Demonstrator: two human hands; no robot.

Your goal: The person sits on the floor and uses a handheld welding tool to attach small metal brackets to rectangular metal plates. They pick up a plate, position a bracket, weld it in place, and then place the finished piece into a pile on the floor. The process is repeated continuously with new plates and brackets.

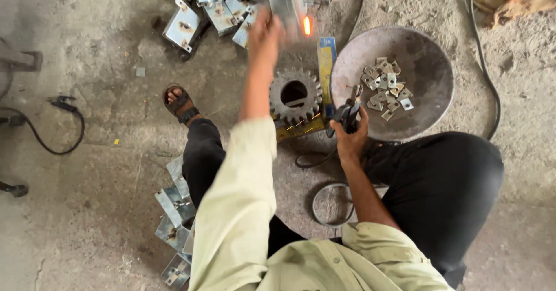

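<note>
Steel brackets [174, 221] lie stacked on the concrete floor [87, 210] at seven o'clock, beside the person's bent leg; the left hand [265, 36] reaches to twelve o'clock, blurred but seemingly curled on a shiny metal channel [284, 1] whose long axis runs away from the body, with a glowing spot [306, 25] just right of it and a second pile of brackets [202, 13] to its left. Nearer in, a toothed gear [295, 95] rests at centre, and the right hand [349, 134] is clenched round a dark welding holder [346, 112] at one o'clock, touching the rim of a round pan [428, 71] of small plates [387, 88]; open floor lies beyond.
</note>
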